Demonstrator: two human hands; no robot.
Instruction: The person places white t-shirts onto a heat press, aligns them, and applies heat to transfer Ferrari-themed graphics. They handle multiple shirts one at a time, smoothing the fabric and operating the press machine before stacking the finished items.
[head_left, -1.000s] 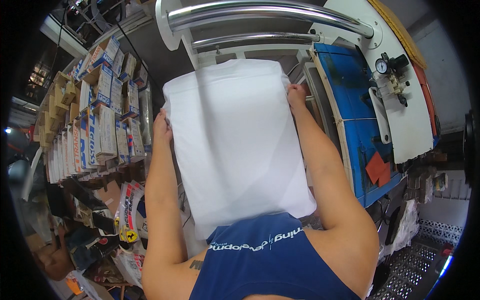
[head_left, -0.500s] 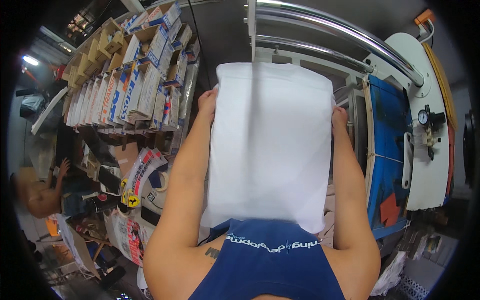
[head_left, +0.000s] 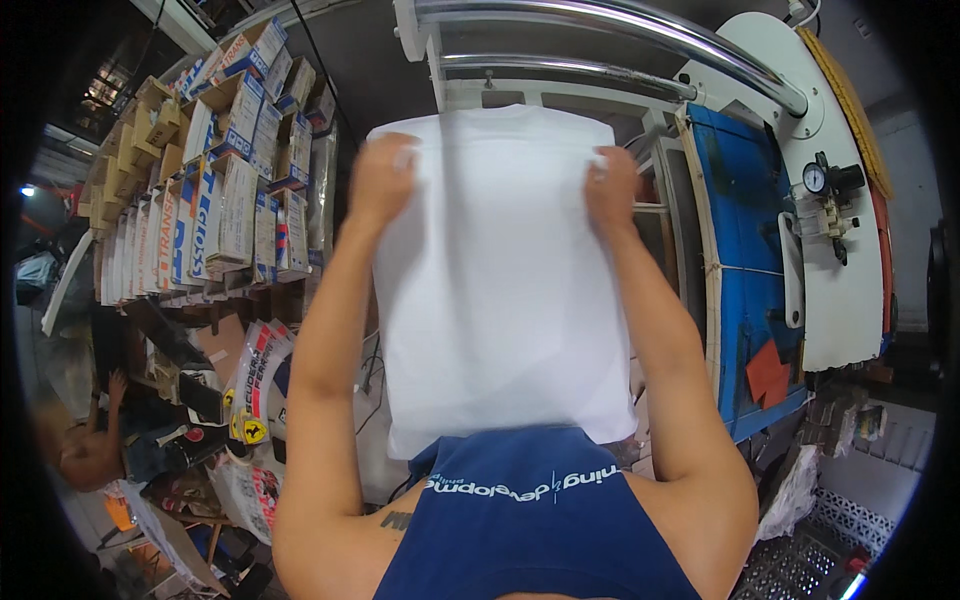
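Note:
I hold a white T-shirt (head_left: pixel 500 290) stretched out flat in front of my chest, its lower edge hanging against my blue top. My left hand (head_left: pixel 380 185) grips its upper left corner. My right hand (head_left: pixel 610 190) grips the upper right corner, with a ring on one finger. The shirt hides the white machine platen (head_left: pixel 500 95) just behind it, below two chrome bars (head_left: pixel 600 25).
Shelves stacked with cardboard boxes (head_left: pixel 215 190) fill the left side. A blue board (head_left: pixel 745 280) and a white machine arm with a pressure gauge (head_left: pixel 830 190) stand at the right. Another person (head_left: pixel 85 450) crouches at lower left among bags and sacks (head_left: pixel 250 400).
The view has swung so the shirt sits centred under the chrome bars. Both hands have shifted up to the shirt's top corners and hold it higher and squarer.

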